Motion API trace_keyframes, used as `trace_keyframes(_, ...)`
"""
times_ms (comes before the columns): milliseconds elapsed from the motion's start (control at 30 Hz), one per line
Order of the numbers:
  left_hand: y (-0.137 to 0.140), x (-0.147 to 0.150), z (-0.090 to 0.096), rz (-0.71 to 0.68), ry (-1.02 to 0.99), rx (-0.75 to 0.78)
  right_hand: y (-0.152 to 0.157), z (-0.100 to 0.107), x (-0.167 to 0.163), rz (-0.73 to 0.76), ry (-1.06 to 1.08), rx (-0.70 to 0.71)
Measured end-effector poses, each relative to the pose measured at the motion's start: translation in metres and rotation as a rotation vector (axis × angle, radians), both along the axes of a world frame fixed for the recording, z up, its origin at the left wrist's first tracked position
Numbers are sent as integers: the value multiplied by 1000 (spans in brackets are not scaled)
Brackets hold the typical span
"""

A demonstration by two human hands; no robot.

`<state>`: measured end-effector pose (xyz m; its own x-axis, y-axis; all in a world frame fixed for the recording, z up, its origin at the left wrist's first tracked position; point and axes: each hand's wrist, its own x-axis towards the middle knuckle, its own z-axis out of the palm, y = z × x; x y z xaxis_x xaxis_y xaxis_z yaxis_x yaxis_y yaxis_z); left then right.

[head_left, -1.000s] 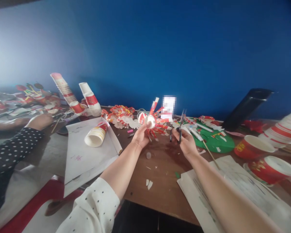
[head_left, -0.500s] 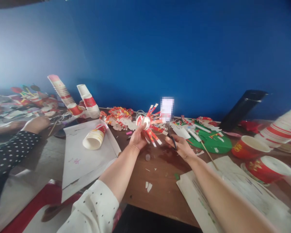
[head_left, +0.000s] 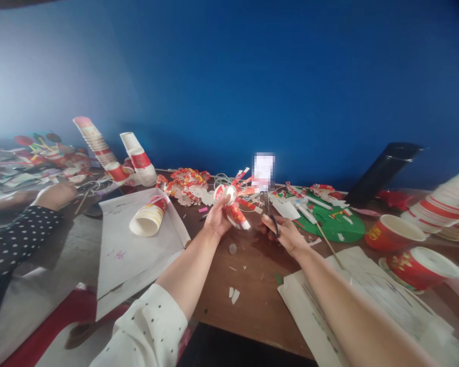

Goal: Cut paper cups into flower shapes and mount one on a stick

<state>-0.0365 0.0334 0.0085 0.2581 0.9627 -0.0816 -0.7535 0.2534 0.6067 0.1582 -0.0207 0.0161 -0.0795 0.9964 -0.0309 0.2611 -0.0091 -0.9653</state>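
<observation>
— Red-and-white paper in the left hand [head_left: 219, 220]: a cut paper cup [head_left: 229, 193], its strips splayed outward, held up over the table [head_left: 252, 311]. Grip?

— Fingers clamped at its base. Right hand [head_left: 285, 233] apart from it, closed round the handles of the scissors [head_left: 275, 225]. Blades point up beside the strips; whether they touch, cannot tell.

— What's in the way?

— A pixelated patch covers the blade tips. Behind the cup, a heap of cut paper [head_left: 189, 182]. Right, a green disc [head_left: 354, 230] with scraps on it, a thin stick [head_left: 331, 245] leaning across its edge; nearer, loose papers [head_left: 371, 300] under the right forearm.

— Containers?

— Left, a paper cup on its side [head_left: 149, 218], mouth towards us, on a white sheet [head_left: 137, 262]. Beyond it, two leaning cup stacks, one tall [head_left: 95, 142], one short [head_left: 141, 160], cups nested. Far right, two red bowls [head_left: 392, 233], contents unclear, near a bowl stack [head_left: 441, 206].

— Farther left?

— A co-worker's hand [head_left: 57, 195], dark dotted sleeve [head_left: 21, 237].
</observation>
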Motion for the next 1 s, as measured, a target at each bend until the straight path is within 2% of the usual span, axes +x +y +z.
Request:
trace_keyframes(233,9,1,-10,14,66,65,8,-4,9,-126,-38,44)
trace_keyframes(467,10,-1,-13,23,125,102,11,-8,16,-37,-122,-2)
trace_keyframes(733,11,-2,-14,37,147,129,9,4,22,-99,-236,17)
trace_keyframes(1000,11,2,-14,179,262,162,9,5,30,-71,-317,24)
